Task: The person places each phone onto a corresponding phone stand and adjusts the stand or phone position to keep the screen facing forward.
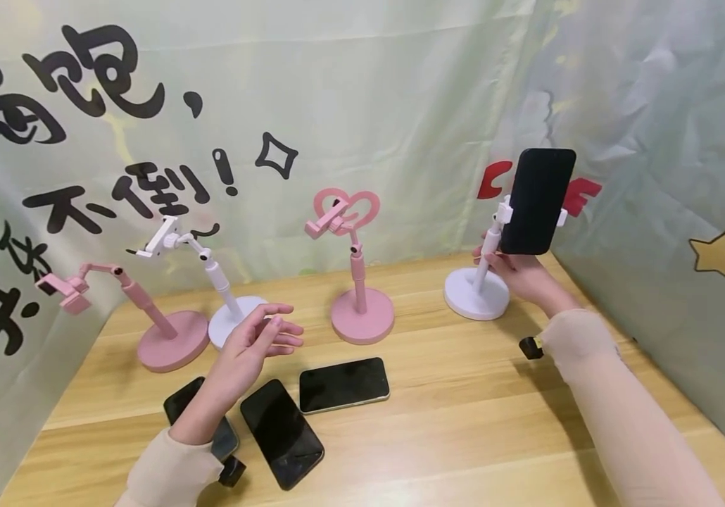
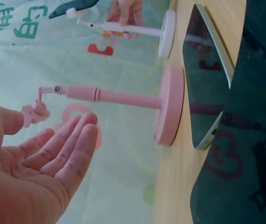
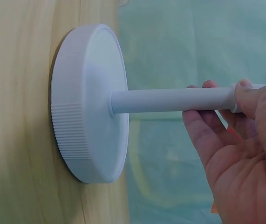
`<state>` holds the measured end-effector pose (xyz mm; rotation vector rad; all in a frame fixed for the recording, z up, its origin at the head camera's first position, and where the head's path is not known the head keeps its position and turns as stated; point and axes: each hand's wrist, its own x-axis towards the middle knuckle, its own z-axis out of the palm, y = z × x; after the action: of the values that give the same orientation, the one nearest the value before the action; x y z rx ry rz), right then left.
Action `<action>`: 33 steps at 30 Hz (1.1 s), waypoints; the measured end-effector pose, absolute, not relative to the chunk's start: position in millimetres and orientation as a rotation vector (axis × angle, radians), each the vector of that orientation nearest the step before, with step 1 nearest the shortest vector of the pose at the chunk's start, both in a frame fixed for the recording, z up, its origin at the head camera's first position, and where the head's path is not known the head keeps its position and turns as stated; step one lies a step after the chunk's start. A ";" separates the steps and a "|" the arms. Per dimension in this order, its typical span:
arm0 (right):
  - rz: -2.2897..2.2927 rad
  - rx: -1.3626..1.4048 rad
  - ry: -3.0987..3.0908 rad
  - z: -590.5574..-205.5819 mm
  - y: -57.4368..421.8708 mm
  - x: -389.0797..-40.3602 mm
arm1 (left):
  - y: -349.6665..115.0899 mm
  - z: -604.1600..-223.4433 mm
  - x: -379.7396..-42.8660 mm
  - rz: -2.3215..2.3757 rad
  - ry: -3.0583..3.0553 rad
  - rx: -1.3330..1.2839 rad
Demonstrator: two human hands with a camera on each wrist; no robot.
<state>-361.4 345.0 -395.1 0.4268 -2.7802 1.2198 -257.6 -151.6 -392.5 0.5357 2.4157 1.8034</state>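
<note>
At the right of the head view, my right hand grips the pole of a white phone stand. A black phone sits upright in that stand's clamp. The right wrist view shows the thumb and fingers of the right hand around the white pole, above the round base. My left hand hovers over the table with relaxed fingers and holds nothing. Beyond it stands a pink phone stand with a bare clamp. Below the left hand lie a black phone and a light-edged phone.
Another pink stand and another white stand are at the left, their clamps holding no phone. A third loose phone lies partly hidden under the left forearm. A printed cloth hangs behind the wooden table and along its sides.
</note>
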 end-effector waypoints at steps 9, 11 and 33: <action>1.292 0.442 -2.678 -400.9 350.9 -356.5 | -156.5 -391.9 -257.4 1.799 2.439 0.554; 1.350 0.468 -2.625 -402.6 350.3 -354.8 | -156.9 -391.6 -257.3 1.796 2.441 0.556; 1.030 0.178 -2.726 -403.6 338.0 -334.1 | -163.1 -389.8 -257.8 1.813 2.433 0.539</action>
<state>-334.1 338.0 -403.6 0.1783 -2.7265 1.0298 -257.8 -163.1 -389.8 0.5392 2.4330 1.8129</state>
